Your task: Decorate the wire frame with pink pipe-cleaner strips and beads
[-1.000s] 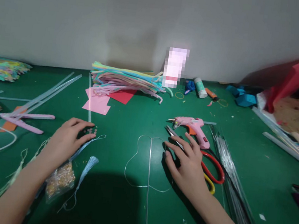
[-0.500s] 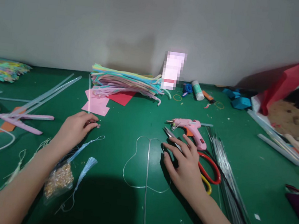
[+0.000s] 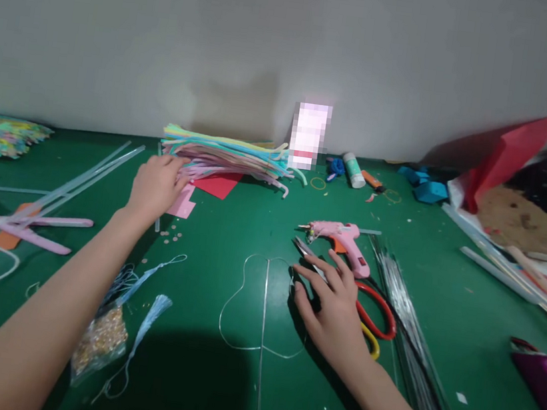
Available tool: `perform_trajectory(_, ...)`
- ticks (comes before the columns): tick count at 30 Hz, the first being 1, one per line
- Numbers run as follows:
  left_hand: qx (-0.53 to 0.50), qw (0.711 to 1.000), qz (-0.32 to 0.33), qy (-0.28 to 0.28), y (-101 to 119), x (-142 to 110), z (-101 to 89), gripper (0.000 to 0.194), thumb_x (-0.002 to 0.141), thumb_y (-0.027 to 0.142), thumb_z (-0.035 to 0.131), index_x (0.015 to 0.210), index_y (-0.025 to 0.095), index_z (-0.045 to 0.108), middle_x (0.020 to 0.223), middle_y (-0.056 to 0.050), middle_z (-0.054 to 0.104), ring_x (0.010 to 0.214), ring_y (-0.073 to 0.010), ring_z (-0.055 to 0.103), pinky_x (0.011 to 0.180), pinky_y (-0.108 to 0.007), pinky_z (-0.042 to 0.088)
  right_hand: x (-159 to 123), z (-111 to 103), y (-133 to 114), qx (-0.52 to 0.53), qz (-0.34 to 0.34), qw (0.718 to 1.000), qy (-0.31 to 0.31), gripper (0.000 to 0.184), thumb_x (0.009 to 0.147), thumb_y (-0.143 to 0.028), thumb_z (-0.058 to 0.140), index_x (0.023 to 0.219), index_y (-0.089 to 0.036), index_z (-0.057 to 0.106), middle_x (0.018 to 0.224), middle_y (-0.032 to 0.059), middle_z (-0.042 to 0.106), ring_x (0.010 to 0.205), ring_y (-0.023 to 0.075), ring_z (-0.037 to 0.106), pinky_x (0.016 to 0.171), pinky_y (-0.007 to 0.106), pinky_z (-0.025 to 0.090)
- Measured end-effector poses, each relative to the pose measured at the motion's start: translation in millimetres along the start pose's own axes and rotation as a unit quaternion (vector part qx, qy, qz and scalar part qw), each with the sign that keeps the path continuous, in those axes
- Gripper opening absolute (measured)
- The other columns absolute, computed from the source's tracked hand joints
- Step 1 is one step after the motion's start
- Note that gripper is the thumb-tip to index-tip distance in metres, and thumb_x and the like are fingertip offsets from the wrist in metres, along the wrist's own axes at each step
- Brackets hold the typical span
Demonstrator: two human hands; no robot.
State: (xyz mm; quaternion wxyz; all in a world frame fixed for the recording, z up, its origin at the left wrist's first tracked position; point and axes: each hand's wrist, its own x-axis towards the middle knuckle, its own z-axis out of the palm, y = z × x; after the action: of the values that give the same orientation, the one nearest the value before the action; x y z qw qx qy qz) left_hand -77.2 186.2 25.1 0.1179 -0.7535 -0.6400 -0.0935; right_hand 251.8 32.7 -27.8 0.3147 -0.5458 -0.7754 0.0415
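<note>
My left hand (image 3: 158, 183) reaches over the pink paper (image 3: 184, 205) at the left end of a bundle of pastel pipe cleaners (image 3: 240, 153). Its fingers stretch forward, and their tips are partly hidden. My right hand (image 3: 334, 300) lies open with spread fingers on the table and over the scissors (image 3: 381, 306), which have red and yellow handles. Its fingertips are at the right edge of a thin wire outline (image 3: 235, 346) with rounded lobes and a straight wire stem. A pink glue gun (image 3: 345, 234) lies just beyond this hand. Small round discs (image 3: 171, 235) are scattered below my left hand.
Blue tassels (image 3: 152, 317) and a bag of gold beads (image 3: 102, 340) lie beside my left forearm. To the right is a bundle of metal wires (image 3: 405, 310). Pink-handled pliers-like tool (image 3: 47, 239) and clear glue sticks (image 3: 101, 169) lie left. A glowing screen (image 3: 309, 132) leans on the wall.
My left hand has moved away from the small discs, forward to the pipe cleaners and pink paper. My right hand stays in place, while the view has shifted slightly.
</note>
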Motion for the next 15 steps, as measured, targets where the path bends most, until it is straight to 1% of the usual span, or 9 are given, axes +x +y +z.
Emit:
perform_trajectory(3,0.000,0.999,0.029,-0.017,2.9,19.9,12.3,0.033,0.094,0.031,0.050,0.119,0.013,0.062,0.111,-0.017,0.067,0.110,-0.0355,0.058,0.088,-0.044,0.046,0.2,-1.6,-0.4,0.002,-0.003,1.000,0.008,0.025,0.090,-0.021,0.055,0.113,-0.019,0.065,0.122,0.0110,0.063,0.133,0.0343,0.038,0.106,0.061,0.038)
perform_trajectory(4,-0.001,0.999,0.031,-0.010,5.8,24.2,14.7,0.034,0.093,0.033,0.051,0.119,0.013,0.062,0.114,-0.018,0.066,0.113,-0.0366,0.057,0.089,-0.046,0.045,0.4,-2.1,-0.8,0.004,-0.006,1.000,0.013,0.026,0.090,-0.020,0.055,0.114,-0.019,0.065,0.122,0.0111,0.063,0.134,0.0340,0.038,0.106,0.061,0.038)
perform_trajectory(5,-0.004,1.000,0.027,0.009,9.6,28.1,16.0,0.037,0.093,0.035,0.052,0.122,0.013,0.059,0.120,-0.020,0.063,0.117,-0.0379,0.054,0.092,-0.048,0.044,0.6,-2.6,-1.3,0.005,-0.009,1.000,0.018,0.026,0.090,-0.019,0.055,0.114,-0.019,0.064,0.123,0.0113,0.063,0.134,0.0339,0.037,0.106,0.060,0.038)
perform_trajectory(7,-0.017,0.997,0.029,0.064,19.7,36.9,16.1,0.052,0.091,0.041,0.055,0.134,0.013,0.049,0.135,-0.023,0.052,0.127,-0.0395,0.046,0.099,-0.050,0.039,1.1,-3.3,-2.4,0.008,-0.017,1.000,0.024,0.027,0.089,-0.017,0.056,0.115,-0.018,0.063,0.124,0.0117,0.062,0.135,0.0338,0.036,0.106,0.060,0.038)
perform_trajectory(9,-0.030,0.992,0.067,0.098,31.5,49.4,15.1,0.069,0.088,0.045,0.060,0.145,0.015,0.036,0.148,-0.023,0.039,0.137,-0.0394,0.035,0.108,-0.053,0.030,1.6,-3.5,-3.3,0.009,-0.021,0.999,0.022,0.028,0.089,-0.015,0.056,0.116,-0.018,0.062,0.125,0.0117,0.061,0.136,0.0337,0.035,0.106,0.060,0.039)
perform_trajectory(11,-0.030,0.987,0.138,0.075,43.1,65.5,16.3,0.079,0.085,0.043,0.065,0.149,0.018,0.027,0.154,-0.021,0.033,0.143,-0.0385,0.026,0.113,-0.058,0.019,1.9,-3.4,-3.6,0.009,-0.018,1.000,0.017,0.028,0.089,-0.015,0.055,0.116,-0.018,0.062,0.124,0.0114,0.062,0.136,0.0334,0.034,0.105,0.059,0.039)
perform_trajectory(12,-0.027,0.984,0.166,0.053,48.2,73.9,18.2,0.080,0.083,0.040,0.067,0.150,0.019,0.027,0.153,-0.021,0.035,0.143,-0.0387,0.026,0.113,-0.062,0.015,2.0,-3.3,-3.6,0.009,-0.015,1.000,0.015,0.028,0.089,-0.015,0.055,0.116,-0.019,0.061,0.124,0.0112,0.062,0.136,0.0332,0.034,0.105,0.059,0.039)
perform_trajectory(13,-0.027,0.982,0.182,0.032,52.6,81.7,20.8,0.080,0.082,0.036,0.068,0.149,0.018,0.028,0.150,-0.021,0.040,0.141,-0.0389,0.030,0.111,-0.064,0.015,1.9,-3.3,-3.4,0.009,-0.013,1.000,0.013,0.029,0.089,-0.015,0.055,0.117,-0.019,0.061,0.125,0.0109,0.061,0.136,0.0330,0.034,0.105,0.059,0.039)
perform_trajectory(15,-0.030,0.981,0.190,0.018,58.6,93.3,27.3,0.066,0.081,0.025,0.066,0.141,0.015,0.040,0.135,-0.021,0.054,0.130,-0.0384,0.045,0.109,-0.065,0.021,1.7,-3.2,-2.8,0.011,-0.009,1.000,0.011,0.029,0.089,-0.015,0.055,0.117,-0.020,0.060,0.125,0.0106,0.061,0.136,0.0324,0.034,0.106,0.059,0.039)
